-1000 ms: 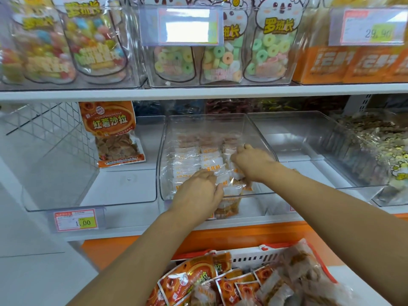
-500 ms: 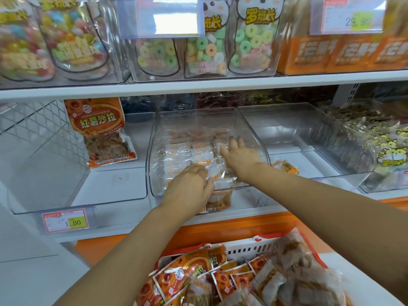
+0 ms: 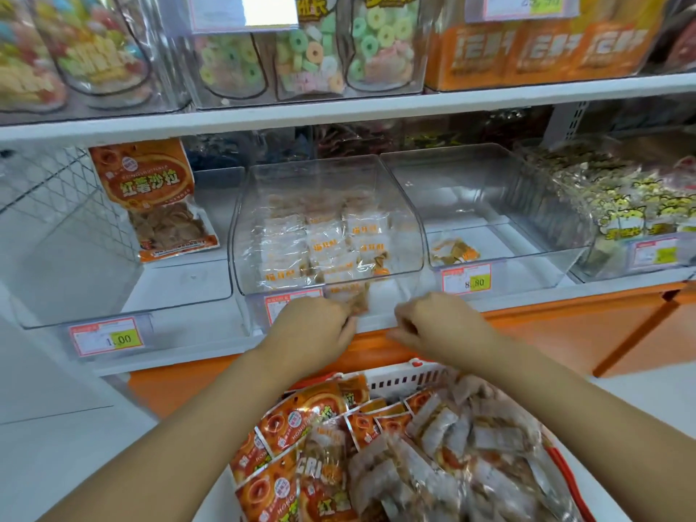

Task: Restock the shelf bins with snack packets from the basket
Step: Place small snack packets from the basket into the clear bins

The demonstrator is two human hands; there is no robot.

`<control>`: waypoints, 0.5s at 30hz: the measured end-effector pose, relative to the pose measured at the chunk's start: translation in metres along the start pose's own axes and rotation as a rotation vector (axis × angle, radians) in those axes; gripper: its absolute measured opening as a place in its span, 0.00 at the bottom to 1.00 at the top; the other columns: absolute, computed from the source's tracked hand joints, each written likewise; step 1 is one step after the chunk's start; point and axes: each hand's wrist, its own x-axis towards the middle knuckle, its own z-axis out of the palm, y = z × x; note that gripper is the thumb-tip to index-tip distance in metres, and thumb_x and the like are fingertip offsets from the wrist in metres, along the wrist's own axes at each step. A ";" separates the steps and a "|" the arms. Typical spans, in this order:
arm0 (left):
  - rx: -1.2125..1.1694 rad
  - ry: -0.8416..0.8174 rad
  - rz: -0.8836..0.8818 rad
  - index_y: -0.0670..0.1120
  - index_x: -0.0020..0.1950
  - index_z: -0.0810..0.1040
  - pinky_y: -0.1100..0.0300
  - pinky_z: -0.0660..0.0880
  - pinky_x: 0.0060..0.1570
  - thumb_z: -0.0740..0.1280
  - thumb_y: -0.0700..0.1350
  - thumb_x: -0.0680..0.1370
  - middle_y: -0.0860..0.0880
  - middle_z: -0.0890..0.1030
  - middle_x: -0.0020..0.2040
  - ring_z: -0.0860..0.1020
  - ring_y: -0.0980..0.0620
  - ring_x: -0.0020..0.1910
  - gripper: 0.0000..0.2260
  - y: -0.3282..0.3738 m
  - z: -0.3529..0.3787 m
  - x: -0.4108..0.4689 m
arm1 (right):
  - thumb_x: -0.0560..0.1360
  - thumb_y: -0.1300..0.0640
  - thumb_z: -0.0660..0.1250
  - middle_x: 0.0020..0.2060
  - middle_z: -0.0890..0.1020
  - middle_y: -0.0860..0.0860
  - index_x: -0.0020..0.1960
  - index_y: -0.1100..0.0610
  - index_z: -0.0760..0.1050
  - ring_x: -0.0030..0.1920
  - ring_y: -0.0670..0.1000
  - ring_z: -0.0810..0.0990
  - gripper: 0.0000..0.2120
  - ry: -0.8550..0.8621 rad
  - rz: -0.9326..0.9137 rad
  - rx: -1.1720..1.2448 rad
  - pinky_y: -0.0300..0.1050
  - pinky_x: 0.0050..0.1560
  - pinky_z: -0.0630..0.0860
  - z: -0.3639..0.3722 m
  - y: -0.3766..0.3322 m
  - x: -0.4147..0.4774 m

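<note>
Head view: middle bin (image 3: 324,182) part-filled, basket (image 3: 399,378) full, much left; left hand (image 3: 316,329) curled, grip unclear, right hand (image 3: 440,322) curled, empty.

Orange snack packets (image 3: 301,420) in white basket (image 3: 399,378); clear bins (image 3: 327,175)

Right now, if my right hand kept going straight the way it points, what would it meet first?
Most likely the clear front wall of the middle bin, low down beside the loose packet. Your right hand angles forward-left toward it; depth is hard to judge.
</note>
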 end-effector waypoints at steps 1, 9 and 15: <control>0.059 -0.067 -0.037 0.47 0.47 0.75 0.57 0.65 0.36 0.52 0.50 0.82 0.45 0.81 0.44 0.79 0.44 0.45 0.14 0.003 0.004 -0.002 | 0.78 0.46 0.62 0.44 0.81 0.53 0.44 0.53 0.73 0.47 0.54 0.78 0.11 -0.133 -0.007 -0.008 0.43 0.40 0.67 0.014 0.001 -0.006; 0.046 -0.078 -0.187 0.46 0.50 0.77 0.57 0.68 0.38 0.54 0.49 0.81 0.46 0.81 0.46 0.78 0.45 0.47 0.14 0.004 0.010 -0.014 | 0.76 0.65 0.62 0.67 0.71 0.55 0.69 0.56 0.68 0.66 0.55 0.71 0.22 -0.535 -0.047 0.066 0.50 0.61 0.73 0.123 0.022 -0.058; -0.165 -0.074 -0.249 0.48 0.52 0.79 0.56 0.77 0.42 0.58 0.49 0.80 0.49 0.82 0.46 0.79 0.50 0.44 0.11 0.006 0.016 -0.025 | 0.76 0.66 0.61 0.56 0.79 0.53 0.57 0.56 0.74 0.55 0.54 0.79 0.12 -0.390 0.020 0.081 0.47 0.53 0.76 0.138 0.033 -0.058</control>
